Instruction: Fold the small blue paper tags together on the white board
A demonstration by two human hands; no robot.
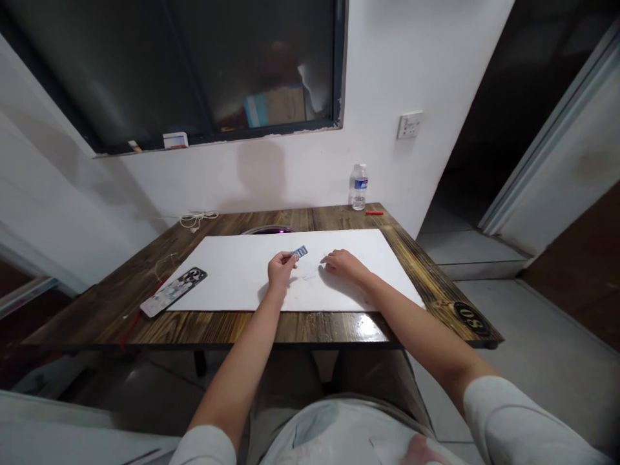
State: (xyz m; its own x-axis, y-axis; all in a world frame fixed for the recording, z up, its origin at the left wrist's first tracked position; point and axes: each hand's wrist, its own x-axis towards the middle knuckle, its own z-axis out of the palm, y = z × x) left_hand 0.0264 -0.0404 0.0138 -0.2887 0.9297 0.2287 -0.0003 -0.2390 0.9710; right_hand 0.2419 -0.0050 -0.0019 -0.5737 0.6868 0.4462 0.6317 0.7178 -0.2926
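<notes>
Head view showed the left hand (281, 268) pinching a blue packet (301, 252) over the white board's (227, 271) middle, long axis slanting from its fingertips toward the white board's far right corner, the right hand (345, 265) apart, fingers bunched, any grip unclear.

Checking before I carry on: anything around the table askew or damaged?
The phone lies slanted across the left edge of the white board, partly off it. The wall looks ragged, perhaps chipped, at the lower right corner of the window frame.
</notes>
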